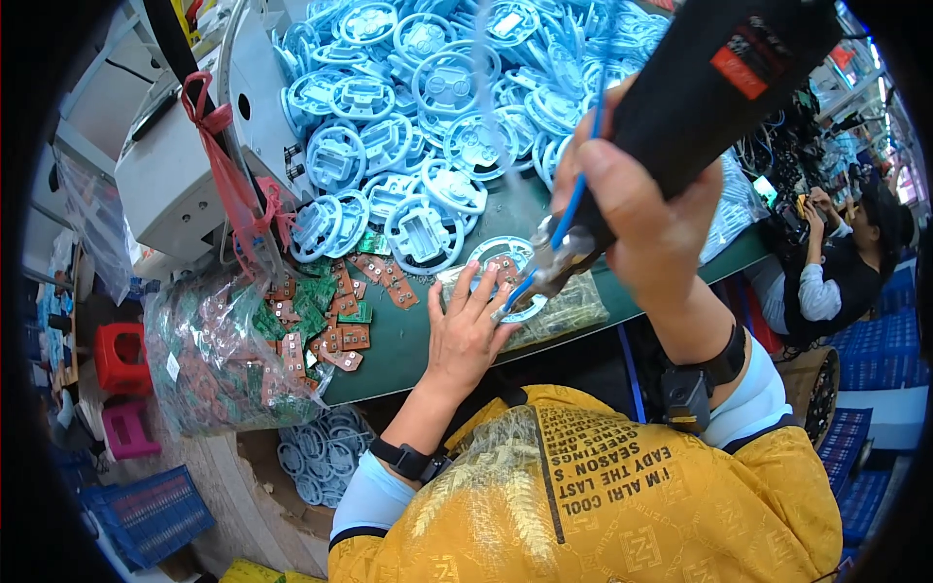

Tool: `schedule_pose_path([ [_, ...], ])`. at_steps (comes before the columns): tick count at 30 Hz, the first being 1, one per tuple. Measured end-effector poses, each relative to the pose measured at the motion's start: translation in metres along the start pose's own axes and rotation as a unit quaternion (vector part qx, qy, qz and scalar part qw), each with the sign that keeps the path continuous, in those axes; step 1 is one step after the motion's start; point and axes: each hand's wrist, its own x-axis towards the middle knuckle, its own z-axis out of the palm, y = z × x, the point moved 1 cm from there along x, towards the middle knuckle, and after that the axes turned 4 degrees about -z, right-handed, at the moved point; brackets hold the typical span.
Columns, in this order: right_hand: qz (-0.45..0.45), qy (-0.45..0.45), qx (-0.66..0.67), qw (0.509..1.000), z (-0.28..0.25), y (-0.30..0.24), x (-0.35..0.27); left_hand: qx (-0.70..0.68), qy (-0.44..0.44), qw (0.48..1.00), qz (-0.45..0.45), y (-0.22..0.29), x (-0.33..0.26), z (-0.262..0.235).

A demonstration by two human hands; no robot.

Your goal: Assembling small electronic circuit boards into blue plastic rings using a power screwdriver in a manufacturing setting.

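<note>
My right hand (646, 199) is wrapped round a black electric screwdriver (729, 83), tilted with its metal nose pointing down to the left. The tip reaches a light blue plastic steering-wheel-shaped part (507, 248) lying near the table's front edge. Inside that part sits a brown circuit board (506, 270), partly hidden by fingers and tool. My left hand (459, 340) lies with fingers spread over the part's left side, resting on it. Under the part is something wrapped in clear plastic (569, 309).
Many similar blue parts (447, 83) are heaped across the green table (389, 364). Brown and green circuit boards (340, 311) spill from a clear bag (209, 360) on the left. A white machine (194, 175) with pink ties stands behind. Another person (836, 262) sits at right.
</note>
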Motion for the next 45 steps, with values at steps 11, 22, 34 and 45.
schedule_pose_path([
  [11,-0.007,-0.022,-0.001,1.000,-0.009,-0.031,0.022,-0.012,0.001,1.000,-0.001,0.001,0.004,-0.001],
  [22,-0.020,-0.025,-0.042,0.999,-0.011,-0.004,0.009,-0.028,0.009,1.000,-0.007,0.001,0.001,0.001],
  [34,-0.004,0.012,-0.040,0.999,-0.007,-0.001,0.001,-0.007,0.021,1.000,0.009,-0.001,0.004,0.002],
  [45,-0.049,0.121,-0.069,0.989,-0.060,0.010,0.047,0.034,0.058,0.995,0.072,-0.006,0.033,-0.018],
])
